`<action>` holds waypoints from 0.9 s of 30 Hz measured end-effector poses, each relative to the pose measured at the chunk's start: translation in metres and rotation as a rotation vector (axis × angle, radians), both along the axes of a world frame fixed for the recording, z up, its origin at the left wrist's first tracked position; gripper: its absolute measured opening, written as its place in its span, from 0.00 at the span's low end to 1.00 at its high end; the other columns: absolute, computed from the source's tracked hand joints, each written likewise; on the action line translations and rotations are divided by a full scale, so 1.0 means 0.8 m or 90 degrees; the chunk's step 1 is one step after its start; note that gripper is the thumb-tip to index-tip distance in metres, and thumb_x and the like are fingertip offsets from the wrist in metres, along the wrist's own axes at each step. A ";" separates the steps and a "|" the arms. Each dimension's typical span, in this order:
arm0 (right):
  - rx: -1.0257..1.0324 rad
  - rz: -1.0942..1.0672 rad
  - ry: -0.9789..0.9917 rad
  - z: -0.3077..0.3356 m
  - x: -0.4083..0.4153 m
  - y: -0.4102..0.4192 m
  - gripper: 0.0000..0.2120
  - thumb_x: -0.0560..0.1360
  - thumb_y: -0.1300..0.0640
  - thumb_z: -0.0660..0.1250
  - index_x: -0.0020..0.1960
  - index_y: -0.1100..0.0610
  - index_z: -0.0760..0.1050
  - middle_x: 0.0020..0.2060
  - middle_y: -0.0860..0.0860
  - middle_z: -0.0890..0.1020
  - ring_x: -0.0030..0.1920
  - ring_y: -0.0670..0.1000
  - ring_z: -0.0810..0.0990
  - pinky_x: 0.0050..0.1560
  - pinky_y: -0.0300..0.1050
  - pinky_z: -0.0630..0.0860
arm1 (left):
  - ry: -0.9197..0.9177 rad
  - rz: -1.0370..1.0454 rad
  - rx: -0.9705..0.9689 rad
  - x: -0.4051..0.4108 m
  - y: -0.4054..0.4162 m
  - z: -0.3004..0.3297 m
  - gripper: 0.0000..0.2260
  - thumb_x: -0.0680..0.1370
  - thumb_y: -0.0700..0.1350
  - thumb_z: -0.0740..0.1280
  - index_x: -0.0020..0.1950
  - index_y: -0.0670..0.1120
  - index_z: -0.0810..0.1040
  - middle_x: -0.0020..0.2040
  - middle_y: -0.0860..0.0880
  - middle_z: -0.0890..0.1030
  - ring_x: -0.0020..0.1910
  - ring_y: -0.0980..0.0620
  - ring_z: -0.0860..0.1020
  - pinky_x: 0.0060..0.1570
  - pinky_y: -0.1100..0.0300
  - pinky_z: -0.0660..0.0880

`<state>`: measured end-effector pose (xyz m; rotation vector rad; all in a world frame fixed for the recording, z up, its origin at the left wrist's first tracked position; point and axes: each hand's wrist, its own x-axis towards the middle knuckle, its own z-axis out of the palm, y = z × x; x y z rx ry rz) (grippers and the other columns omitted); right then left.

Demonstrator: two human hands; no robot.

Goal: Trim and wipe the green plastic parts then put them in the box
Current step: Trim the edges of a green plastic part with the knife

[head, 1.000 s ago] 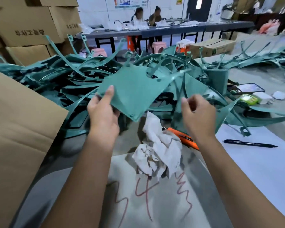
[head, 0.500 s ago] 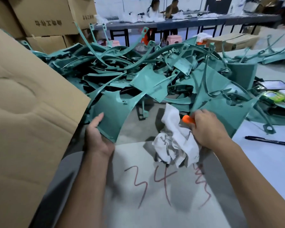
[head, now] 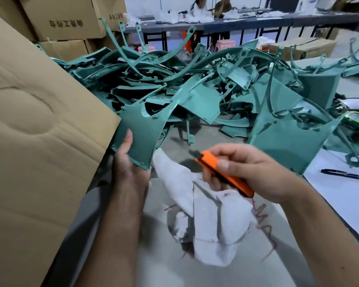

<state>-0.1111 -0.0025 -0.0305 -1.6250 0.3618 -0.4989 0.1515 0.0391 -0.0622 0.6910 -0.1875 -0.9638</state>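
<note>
Since half a second ago the right hand (head: 255,172) has lifted the orange knife (head: 222,172) clear of the pile and now grips it above the white rag (head: 211,220), tip pointing toward ten o'clock. The left hand (head: 129,168) grasps a green plastic part (head: 141,131) by its lower edge, thumb lying on its face, just beside the cardboard box flap (head: 39,141) at nine o'clock. The heap of green parts (head: 195,85) fills twelve o'clock. A black pen (head: 344,175) lies at three o'clock on white paper (head: 340,195).
</note>
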 end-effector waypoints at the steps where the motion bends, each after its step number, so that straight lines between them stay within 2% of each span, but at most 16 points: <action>1: 0.012 -0.009 -0.064 0.003 0.000 -0.007 0.13 0.82 0.56 0.65 0.59 0.65 0.79 0.47 0.63 0.83 0.40 0.58 0.80 0.42 0.45 0.79 | 0.000 -0.005 0.009 0.001 0.000 -0.001 0.16 0.82 0.50 0.66 0.67 0.44 0.81 0.58 0.44 0.86 0.51 0.47 0.85 0.51 0.54 0.83; 2: 0.021 -0.049 -0.119 0.006 0.001 -0.014 0.15 0.82 0.53 0.64 0.59 0.65 0.78 0.46 0.65 0.82 0.37 0.58 0.79 0.38 0.45 0.78 | 0.001 -0.018 0.019 0.002 -0.001 -0.001 0.18 0.81 0.52 0.67 0.68 0.44 0.79 0.59 0.45 0.86 0.52 0.46 0.85 0.51 0.53 0.83; 4: 0.009 -0.213 -0.186 0.003 0.010 -0.029 0.17 0.83 0.49 0.61 0.57 0.62 0.79 0.42 0.62 0.82 0.32 0.57 0.76 0.32 0.45 0.74 | -0.008 -0.052 0.019 0.000 -0.001 -0.002 0.16 0.81 0.53 0.67 0.64 0.45 0.81 0.54 0.46 0.87 0.48 0.47 0.86 0.43 0.54 0.83; 6: -0.067 -0.395 -0.173 -0.010 0.021 -0.039 0.14 0.85 0.47 0.60 0.53 0.58 0.77 0.37 0.57 0.81 0.29 0.55 0.74 0.29 0.45 0.70 | -0.025 -0.063 0.017 -0.001 -0.003 -0.005 0.15 0.82 0.53 0.66 0.62 0.45 0.81 0.54 0.46 0.87 0.48 0.47 0.86 0.40 0.54 0.83; 8: -0.151 -0.484 -0.134 -0.029 0.030 -0.041 0.11 0.86 0.51 0.62 0.49 0.57 0.73 0.35 0.59 0.79 0.27 0.55 0.74 0.26 0.45 0.70 | -0.040 -0.056 0.017 -0.005 -0.003 -0.004 0.15 0.81 0.52 0.67 0.62 0.45 0.82 0.57 0.46 0.87 0.51 0.47 0.86 0.44 0.52 0.84; 11: -0.268 -0.548 -0.096 -0.050 0.036 -0.038 0.13 0.86 0.55 0.63 0.45 0.60 0.72 0.31 0.57 0.78 0.24 0.54 0.75 0.25 0.46 0.72 | -0.062 -0.042 0.009 -0.006 -0.008 -0.002 0.25 0.77 0.51 0.69 0.73 0.45 0.76 0.66 0.44 0.82 0.62 0.44 0.82 0.56 0.47 0.81; 12: -0.319 -0.559 -0.082 -0.053 0.036 -0.036 0.14 0.86 0.54 0.62 0.44 0.59 0.72 0.29 0.54 0.78 0.24 0.53 0.75 0.26 0.47 0.72 | -0.060 -0.045 0.002 -0.007 -0.009 -0.002 0.27 0.76 0.51 0.69 0.74 0.45 0.74 0.67 0.43 0.81 0.63 0.44 0.82 0.57 0.47 0.80; 14: -0.409 -0.559 -0.039 -0.054 0.038 -0.034 0.16 0.87 0.51 0.60 0.43 0.57 0.70 0.27 0.51 0.77 0.25 0.52 0.76 0.28 0.50 0.72 | -0.063 -0.060 -0.013 -0.009 -0.011 -0.004 0.24 0.77 0.50 0.68 0.72 0.45 0.76 0.65 0.44 0.82 0.62 0.44 0.82 0.58 0.47 0.80; 17: -0.472 -0.528 0.026 -0.054 0.039 -0.036 0.17 0.87 0.48 0.58 0.43 0.56 0.67 0.27 0.53 0.75 0.27 0.54 0.73 0.31 0.57 0.70 | -0.062 -0.083 -0.010 -0.017 -0.013 -0.004 0.21 0.78 0.48 0.68 0.71 0.44 0.77 0.65 0.43 0.82 0.64 0.43 0.81 0.67 0.43 0.76; 19: -0.493 -0.513 0.053 -0.053 0.041 -0.036 0.16 0.86 0.47 0.58 0.42 0.52 0.65 0.27 0.51 0.73 0.27 0.52 0.71 0.30 0.53 0.68 | -0.052 -0.118 0.006 -0.025 -0.017 -0.003 0.24 0.78 0.48 0.67 0.74 0.43 0.75 0.67 0.42 0.81 0.65 0.42 0.81 0.65 0.43 0.77; 22: -0.516 -0.489 0.048 -0.049 0.041 -0.037 0.14 0.86 0.47 0.58 0.43 0.47 0.64 0.27 0.49 0.71 0.27 0.52 0.69 0.28 0.48 0.66 | -0.002 -0.202 0.084 -0.040 -0.021 0.001 0.21 0.83 0.51 0.62 0.72 0.40 0.77 0.63 0.41 0.83 0.58 0.43 0.84 0.58 0.50 0.81; 25: -0.518 -0.445 0.022 -0.045 0.037 -0.037 0.13 0.86 0.46 0.58 0.43 0.43 0.63 0.27 0.47 0.71 0.26 0.51 0.69 0.27 0.45 0.65 | 0.031 -0.230 0.104 -0.049 -0.022 -0.001 0.21 0.84 0.51 0.62 0.72 0.40 0.76 0.67 0.40 0.80 0.68 0.40 0.78 0.71 0.46 0.71; 27: -0.546 -0.405 0.031 -0.043 0.039 -0.032 0.11 0.86 0.46 0.58 0.44 0.41 0.63 0.27 0.44 0.69 0.27 0.49 0.69 0.28 0.39 0.64 | 0.040 -0.223 0.092 -0.051 -0.024 -0.004 0.22 0.83 0.51 0.64 0.73 0.40 0.76 0.69 0.39 0.79 0.70 0.38 0.76 0.74 0.43 0.68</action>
